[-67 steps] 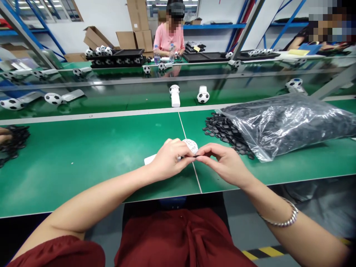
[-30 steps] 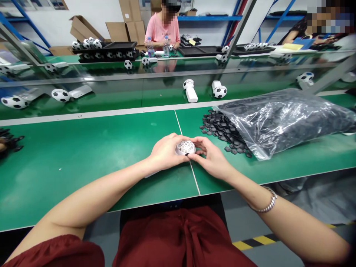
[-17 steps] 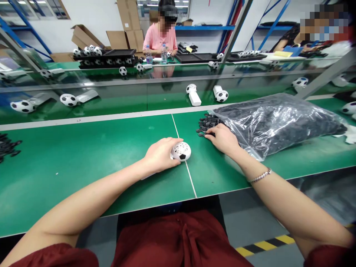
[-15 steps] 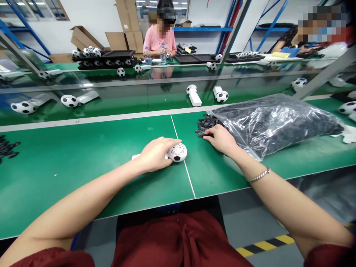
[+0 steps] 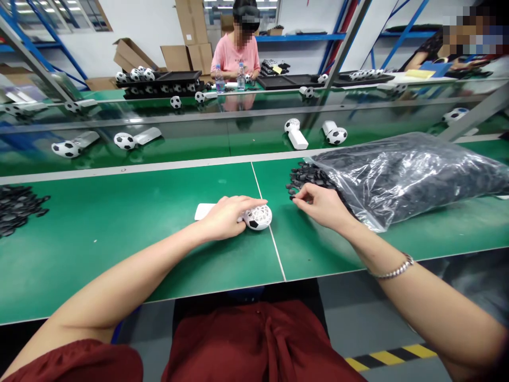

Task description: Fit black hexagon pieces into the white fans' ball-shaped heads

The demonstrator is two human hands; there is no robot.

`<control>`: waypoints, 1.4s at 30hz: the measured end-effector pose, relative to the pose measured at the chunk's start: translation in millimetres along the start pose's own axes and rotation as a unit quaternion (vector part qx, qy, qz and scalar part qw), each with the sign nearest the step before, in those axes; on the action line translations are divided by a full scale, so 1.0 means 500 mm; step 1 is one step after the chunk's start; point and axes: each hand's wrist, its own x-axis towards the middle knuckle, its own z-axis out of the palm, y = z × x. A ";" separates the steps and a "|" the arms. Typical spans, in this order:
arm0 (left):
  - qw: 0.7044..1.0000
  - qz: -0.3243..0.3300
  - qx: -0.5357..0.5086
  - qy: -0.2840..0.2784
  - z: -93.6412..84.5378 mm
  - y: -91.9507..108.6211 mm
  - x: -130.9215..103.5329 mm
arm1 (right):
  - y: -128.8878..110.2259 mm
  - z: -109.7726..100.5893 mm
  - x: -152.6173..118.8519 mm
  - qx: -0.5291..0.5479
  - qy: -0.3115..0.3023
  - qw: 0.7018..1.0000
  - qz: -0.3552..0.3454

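Head view: right hand lifted off black piece pile, fingertips pinching 1 small piece. Left hand stays clamped on white ball-head fan lying on green bench.

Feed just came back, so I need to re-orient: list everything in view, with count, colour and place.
Ball-headed fan: one, white with black patch, on green bench, under left hand.
Loose patches: many, black, spilling from the bag mouth.
Plastic bag: one, clear, full of black pieces, right on bench.
Second patch pile: black, far left.
Finished ball fans: several, black and white, on the belt behind.
Co-worker: pink top, far bench.
Left hand: rests on the fan.
Right hand: pinching at the loose patches.
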 end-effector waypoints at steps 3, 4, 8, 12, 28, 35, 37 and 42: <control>1.000 0.000 0.006 -0.003 -0.001 0.002 -0.001 | -0.020 0.000 -0.018 0.058 -0.012 0.998 0.008; 1.000 -0.007 0.010 -0.001 0.000 0.004 -0.002 | -0.028 -0.001 -0.023 0.071 -0.018 0.997 0.001; 0.999 -0.042 0.027 0.010 0.006 0.012 -0.001 | -0.066 -0.007 -0.039 0.067 -0.046 0.995 -0.063; 0.998 -0.047 0.030 0.019 0.011 0.014 -0.002 | -0.100 -0.005 -0.054 0.097 -0.087 0.988 -0.081; 0.999 -0.043 0.011 -0.008 0.001 0.026 -0.020 | -0.116 0.008 -0.077 0.203 -0.137 0.968 -0.045; 0.998 -0.059 -0.021 0.014 0.006 0.023 -0.014 | -0.133 0.027 -0.072 0.225 -0.109 0.967 -0.047; 0.997 -0.066 -0.024 0.022 0.007 0.025 -0.012 | -0.136 0.034 -0.070 0.242 -0.119 0.962 -0.035; 0.994 -0.090 -0.033 0.043 0.010 0.033 -0.008 | -0.133 0.051 -0.067 0.276 -0.122 0.953 -0.006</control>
